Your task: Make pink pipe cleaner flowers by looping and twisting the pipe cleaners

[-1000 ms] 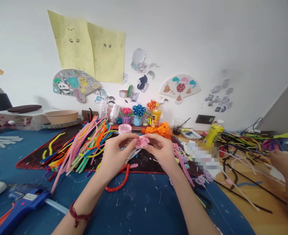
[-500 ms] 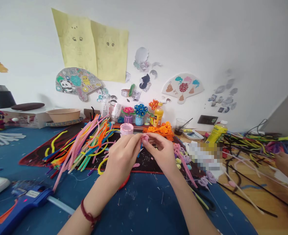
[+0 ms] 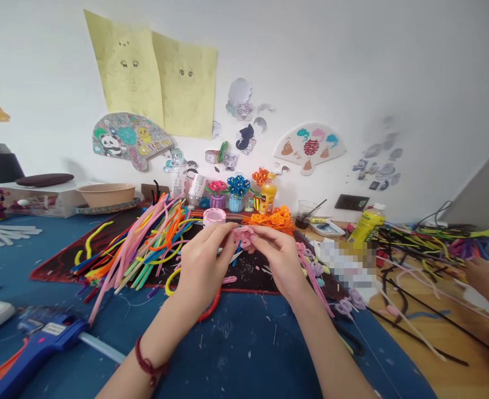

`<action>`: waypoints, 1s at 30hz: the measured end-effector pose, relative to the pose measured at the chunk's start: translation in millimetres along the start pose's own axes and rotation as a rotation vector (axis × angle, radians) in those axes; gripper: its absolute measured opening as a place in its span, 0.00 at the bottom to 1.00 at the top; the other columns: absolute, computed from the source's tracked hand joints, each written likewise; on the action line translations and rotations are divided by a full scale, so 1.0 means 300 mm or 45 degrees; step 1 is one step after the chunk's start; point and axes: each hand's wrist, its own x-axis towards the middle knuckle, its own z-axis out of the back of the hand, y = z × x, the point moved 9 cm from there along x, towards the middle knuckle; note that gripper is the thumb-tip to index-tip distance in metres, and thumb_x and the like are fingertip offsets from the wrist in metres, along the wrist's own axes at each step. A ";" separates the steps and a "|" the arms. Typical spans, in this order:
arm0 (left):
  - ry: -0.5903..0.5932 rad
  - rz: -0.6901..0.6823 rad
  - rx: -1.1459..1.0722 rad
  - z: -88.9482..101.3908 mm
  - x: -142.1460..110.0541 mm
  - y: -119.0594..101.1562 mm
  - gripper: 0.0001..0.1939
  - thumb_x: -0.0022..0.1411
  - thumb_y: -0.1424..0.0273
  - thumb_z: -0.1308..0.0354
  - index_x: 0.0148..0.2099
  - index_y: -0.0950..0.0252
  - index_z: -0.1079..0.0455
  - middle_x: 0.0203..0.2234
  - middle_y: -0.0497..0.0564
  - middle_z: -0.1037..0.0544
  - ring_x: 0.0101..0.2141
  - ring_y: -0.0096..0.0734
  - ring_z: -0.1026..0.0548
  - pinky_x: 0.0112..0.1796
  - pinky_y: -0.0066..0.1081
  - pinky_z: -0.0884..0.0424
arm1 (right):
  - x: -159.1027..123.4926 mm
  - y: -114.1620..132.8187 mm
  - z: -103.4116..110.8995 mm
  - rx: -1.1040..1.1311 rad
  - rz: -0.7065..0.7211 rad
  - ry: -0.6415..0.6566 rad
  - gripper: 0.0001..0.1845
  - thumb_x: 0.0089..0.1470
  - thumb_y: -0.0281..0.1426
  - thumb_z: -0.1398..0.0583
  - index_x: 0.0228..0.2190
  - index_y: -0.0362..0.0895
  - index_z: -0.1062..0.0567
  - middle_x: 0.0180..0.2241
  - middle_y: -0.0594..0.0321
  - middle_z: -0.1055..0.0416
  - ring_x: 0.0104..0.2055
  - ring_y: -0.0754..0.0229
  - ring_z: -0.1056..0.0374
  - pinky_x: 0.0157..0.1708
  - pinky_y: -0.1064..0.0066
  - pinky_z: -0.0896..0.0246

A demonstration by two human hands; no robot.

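Between my hands, above the dark mat (image 3: pixel 265 285), is a pink pipe-cleaner flower (image 3: pixel 245 238) made of small loops. My left hand (image 3: pixel 206 257) pinches its left side with thumb and fingertips. From the right, the thumb and fingers of my right hand (image 3: pixel 278 256) close on its other edge. Fingers cover part of the flower. Just behind my left hand stands a small pink-and-white pot (image 3: pixel 214 216). Scissors with red and yellow handles (image 3: pixel 209 311) lie partly hidden below my left hand. Pink pipe cleaners (image 3: pixel 134 238) are bunched to the left.
A blue glue gun (image 3: pixel 49 338) lies front left. Orange pipe-cleaner flowers (image 3: pixel 271 220) and an orange drink bottle (image 3: pixel 268 195) stand behind my hands. Lilac loops (image 3: pixel 350 302) lie to the right. Another person's hand (image 3: pixel 488 282) is at the far right, near black pipe cleaners and a yellow-green bottle (image 3: pixel 367 224).
My fingers shifted around the pink flower: half a second ago they covered most of it, and now more of its loops show. The camera view has shifted slightly.
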 end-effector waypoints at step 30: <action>0.256 0.283 -0.645 -0.042 0.019 0.074 0.09 0.56 0.67 0.34 0.37 0.66 0.26 0.24 0.47 0.23 0.25 0.26 0.27 0.29 0.25 0.30 | -0.028 0.094 -0.053 -0.473 0.378 0.260 0.19 0.60 0.34 0.41 0.53 0.48 0.26 0.42 0.58 0.27 0.47 0.56 0.31 0.48 0.65 0.36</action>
